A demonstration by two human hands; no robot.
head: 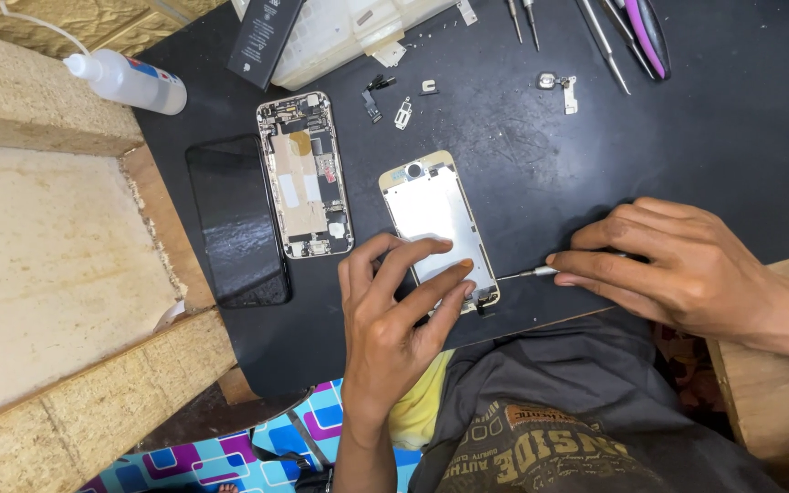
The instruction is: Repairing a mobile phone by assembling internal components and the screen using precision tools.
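Two hands are counted, a left hand and a right hand, with one small screwdriver between them. Three phone slabs are seen on the mat: one screen assembly at centre, one opened phone body and one dark glass panel toward the left. One squeeze bottle is spotted upper left, one battery up top, and roughly five tools upper right.
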